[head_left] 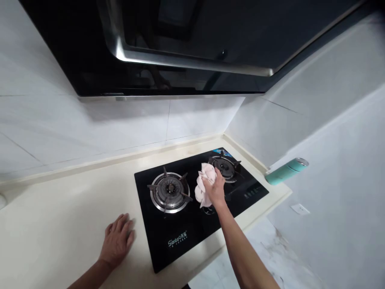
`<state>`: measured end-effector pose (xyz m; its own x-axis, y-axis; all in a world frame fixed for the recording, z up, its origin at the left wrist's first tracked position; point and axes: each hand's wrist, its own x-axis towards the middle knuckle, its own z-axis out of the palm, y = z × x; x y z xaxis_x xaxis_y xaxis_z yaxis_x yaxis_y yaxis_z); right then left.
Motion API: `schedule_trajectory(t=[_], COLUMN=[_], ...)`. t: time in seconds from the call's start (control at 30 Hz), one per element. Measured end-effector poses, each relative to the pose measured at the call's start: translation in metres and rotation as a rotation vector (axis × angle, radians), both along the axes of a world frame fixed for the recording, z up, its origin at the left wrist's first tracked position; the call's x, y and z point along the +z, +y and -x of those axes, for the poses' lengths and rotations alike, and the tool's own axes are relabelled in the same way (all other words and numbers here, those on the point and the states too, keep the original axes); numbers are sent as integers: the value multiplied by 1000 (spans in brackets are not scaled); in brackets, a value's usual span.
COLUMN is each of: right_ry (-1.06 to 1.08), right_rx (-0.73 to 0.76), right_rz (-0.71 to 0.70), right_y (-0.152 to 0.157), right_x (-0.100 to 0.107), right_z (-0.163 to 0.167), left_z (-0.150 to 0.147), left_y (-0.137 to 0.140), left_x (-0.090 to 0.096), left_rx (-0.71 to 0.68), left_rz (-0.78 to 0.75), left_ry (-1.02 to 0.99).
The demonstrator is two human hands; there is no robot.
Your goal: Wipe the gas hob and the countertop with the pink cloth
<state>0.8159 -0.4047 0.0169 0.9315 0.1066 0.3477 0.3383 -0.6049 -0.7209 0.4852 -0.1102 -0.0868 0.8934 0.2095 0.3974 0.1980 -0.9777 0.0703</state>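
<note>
My right hand is closed around a crumpled pale pink cloth. The cloth is over the middle of a black glass gas stove, between its two burners. To its left is the left burner, with a steel ring and dark pan supports. Behind my right hand lies the right burner. My left hand rests on the pale countertop left of the stove, fingers spread a little and holding nothing.
A black range hood with a steel trim hangs low above the stove. A green cylindrical bottle stands at the counter's right end. White tiled walls close off the back and right. The cream countertop stretches left.
</note>
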Motion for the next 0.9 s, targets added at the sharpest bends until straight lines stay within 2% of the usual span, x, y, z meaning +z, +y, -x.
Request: schedule_trajectory(t=[0.07,0.13,0.2,0.37,0.53,0.67,0.9], right_ry=[75,213,294,281,254,209,187], right_rx=[53,146,240,334,357,412,403], right_rz=[301,570,708,806,930,997,999], right_y=[21,39,50,38,11,9,2], right_x=[2,-5,-16,-33,-25,-17,-14], right_z=[-36,-59,-69,-53,-13,22,84], left_z=[1,1,1,-1,0,0,0], left_y=[0,-1,-3,-7,-9,-9,-11], left_x=[2,5,8,15,14,10,9], left_rx=[4,19,34,61,66,61,58], left_rz=[4,12,20,60,78,87,93], left_ry=[19,48,76,125,131,100,70])
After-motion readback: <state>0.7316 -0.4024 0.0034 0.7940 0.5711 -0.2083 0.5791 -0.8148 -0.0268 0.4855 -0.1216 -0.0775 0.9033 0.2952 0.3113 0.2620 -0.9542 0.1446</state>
